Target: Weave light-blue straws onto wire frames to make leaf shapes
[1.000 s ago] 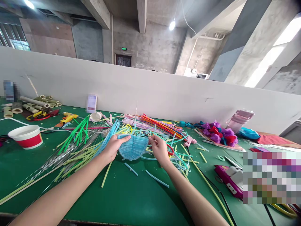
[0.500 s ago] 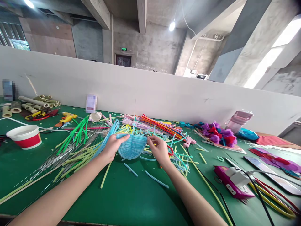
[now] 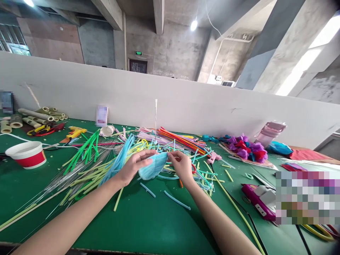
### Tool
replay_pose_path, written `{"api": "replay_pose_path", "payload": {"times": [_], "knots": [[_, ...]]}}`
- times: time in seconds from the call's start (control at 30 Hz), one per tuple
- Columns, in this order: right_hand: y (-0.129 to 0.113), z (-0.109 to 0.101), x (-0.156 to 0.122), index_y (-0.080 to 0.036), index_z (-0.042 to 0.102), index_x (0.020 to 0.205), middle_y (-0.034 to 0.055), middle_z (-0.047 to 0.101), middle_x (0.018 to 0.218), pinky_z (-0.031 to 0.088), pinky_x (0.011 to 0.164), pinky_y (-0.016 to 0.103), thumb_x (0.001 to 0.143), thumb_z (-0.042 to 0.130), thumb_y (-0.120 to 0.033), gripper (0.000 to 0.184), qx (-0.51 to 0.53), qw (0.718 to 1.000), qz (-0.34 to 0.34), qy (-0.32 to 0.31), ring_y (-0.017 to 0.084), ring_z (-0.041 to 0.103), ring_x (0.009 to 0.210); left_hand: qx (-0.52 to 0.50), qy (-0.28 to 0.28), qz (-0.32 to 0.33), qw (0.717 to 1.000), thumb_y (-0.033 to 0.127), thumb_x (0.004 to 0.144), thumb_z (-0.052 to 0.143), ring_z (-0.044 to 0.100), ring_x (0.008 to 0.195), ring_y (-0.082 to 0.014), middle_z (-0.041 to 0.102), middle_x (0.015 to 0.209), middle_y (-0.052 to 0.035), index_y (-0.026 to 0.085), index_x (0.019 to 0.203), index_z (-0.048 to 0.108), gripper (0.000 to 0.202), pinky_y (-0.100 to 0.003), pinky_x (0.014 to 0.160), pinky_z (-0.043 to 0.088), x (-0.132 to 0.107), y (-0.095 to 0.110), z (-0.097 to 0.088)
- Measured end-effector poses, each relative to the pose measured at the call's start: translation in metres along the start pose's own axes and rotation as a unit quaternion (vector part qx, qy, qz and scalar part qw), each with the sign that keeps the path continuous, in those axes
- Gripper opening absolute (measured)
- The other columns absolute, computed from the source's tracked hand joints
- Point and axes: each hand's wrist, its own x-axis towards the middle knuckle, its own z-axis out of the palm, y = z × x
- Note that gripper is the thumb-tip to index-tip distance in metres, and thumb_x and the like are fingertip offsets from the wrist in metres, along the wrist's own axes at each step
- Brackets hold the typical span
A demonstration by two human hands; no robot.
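Both hands hold a light-blue, leaf-shaped piece of fuzzy pipe cleaners (image 3: pixel 153 169) above the table. My left hand (image 3: pixel 132 165) grips its left side, thumb in front and fingers along the top edge. My right hand (image 3: pixel 182 165) pinches its upper right corner between thumb and fingertips. A thin pale wire (image 3: pixel 156 122) rises from the top of the piece. Behind my left hand lies a bundle of light-blue pipe cleaners (image 3: pixel 117 161). Two loose blue pieces, one a longer pipe cleaner (image 3: pixel 177 200), lie on the table in front.
Green pipe cleaners (image 3: pixel 89 150), orange ones (image 3: pixel 180 140) and thin wires crowd the green table (image 3: pixel 148 226). Around them are a paper cup (image 3: pixel 26 156), a yellow glue gun (image 3: pixel 75 132), a pink glue gun (image 3: pixel 214 157), purple-red flowers (image 3: pixel 245 148) and a magenta power strip (image 3: pixel 257 202). A white partition (image 3: pixel 180 102) stands behind.
The blue leaf-shaped piece has turned and now appears narrower. My left hand has shifted right, its fingers further over the piece's top. The wire stands more upright and shows more clearly.
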Motion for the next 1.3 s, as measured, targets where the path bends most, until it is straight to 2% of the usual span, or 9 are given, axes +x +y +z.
{"api": "replay_pose_path", "payload": {"times": [0.13,0.23,0.33,0.4,0.53,0.77,0.9,1.1,1.3], "knots": [[0.006,-0.002,0.005,-0.018,0.071,0.084,0.0075,0.074,0.081,0.060,0.065,0.037,0.074,0.069,-0.059,0.043,0.082,0.996,0.017,-0.026,0.025,0.072,0.071,0.003,-0.146,0.007,0.989,0.064,0.073,0.070,0.047,0.135,-0.0346,0.053,0.145,-0.0127,0.023,0.133,0.061,0.073,-0.043,0.109,0.039,-0.007,0.005,0.011],[0.003,0.001,0.004,-0.019,0.071,0.087,0.0072,0.075,0.085,0.060,0.070,0.039,0.074,0.069,-0.062,0.045,0.127,0.991,0.015,-0.050,0.025,0.072,0.075,0.082,-0.066,0.025,0.994,0.063,0.081,0.063,0.049,0.132,-0.0342,0.058,0.140,-0.0124,0.024,0.127,0.065,0.061,-0.044,0.106,0.041,-0.006,0.001,0.016],[-0.006,0.007,-0.003,-0.021,0.073,0.086,0.0062,0.076,0.088,0.060,0.074,0.039,0.073,0.071,-0.060,0.041,0.150,0.985,0.008,-0.083,0.025,0.072,0.079,0.164,0.030,0.058,0.984,0.047,0.072,0.078,0.047,0.133,-0.0339,0.058,0.140,-0.0081,0.030,0.129,0.062,0.062,-0.042,0.107,0.038,-0.001,-0.007,0.015],[-0.014,0.012,-0.009,-0.022,0.074,0.085,0.0052,0.076,0.086,0.060,0.075,0.038,0.073,0.072,-0.057,0.037,0.154,0.982,0.002,-0.108,0.024,0.072,0.080,0.182,0.013,0.056,0.982,0.043,0.069,0.081,0.055,0.123,-0.0335,0.064,0.130,-0.0084,0.029,0.127,0.062,0.063,-0.040,0.101,0.042,0.001,-0.011,0.012],[-0.024,0.016,-0.019,-0.023,0.076,0.083,0.0036,0.074,0.076,0.058,0.064,0.033,0.075,0.074,-0.049,0.028,0.139,0.981,-0.012,-0.134,0.021,0.070,0.067,0.209,-0.045,0.036,0.976,0.047,0.078,0.072,0.064,0.097,-0.0287,0.071,0.102,-0.0057,0.023,0.106,0.068,0.037,-0.034,0.082,0.047,0.002,-0.012,0.008],[-0.025,0.012,-0.021,-0.024,0.077,0.096,0.0060,0.075,0.092,0.055,0.066,0.029,0.083,0.067,-0.043,0.025,0.029,0.985,-0.092,-0.142,0.022,0.069,0.082,0.242,0.002,0.030,0.970,0.043,0.076,0.073,0.063,0.101,-0.0296,0.072,0.102,-0.0043,0.021,0.099,0.072,0.032,-0.034,0.086,0.046,0.001,-0.013,0.006],[-0.023,0.005,-0.012,-0.023,0.074,0.106,0.0056,0.074,0.093,0.055,0.059,0.027,0.079,0.070,-0.044,0.034,0.070,0.981,-0.038,-0.178,0.019,0.068,0.075,0.223,-0.017,0.026,0.974,0.041,0.077,0.071,0.064,0.091,-0.0267,0.073,0.089,-0.0012,0.022,0.087,0.075,0.022,-0.031,0.079,0.047,-0.001,-0.008,0.008],[-0.021,-0.026,0.017,-0.019,0.074,0.096,0.0065,0.074,0.090,0.057,0.060,0.026,0.075,0.075,-0.046,0.035,0.154,0.985,0.044,-0.061,0.017,0.069,0.074,0.149,-0.030,-0.061,0.986,0.047,0.074,0.072,0.062,0.060,-0.0197,0.070,0.067,-0.0008,0.021,0.071,0.074,0.027,-0.028,0.057,0.044,-0.003,0.000,0.007],[-0.037,-0.108,0.053,-0.021,0.072,0.094,0.0037,0.072,0.088,0.056,0.059,0.022,0.070,0.078,-0.039,0.031,0.235,0.964,0.040,0.122,0.013,0.068,0.070,0.112,0.046,-0.016,0.992,0.045,0.068,0.078,0.069,0.071,-0.0279,0.077,0.076,-0.0069,0.019,0.073,0.079,0.026,-0.034,0.066,0.052,0.006,0.001,-0.005]]}}
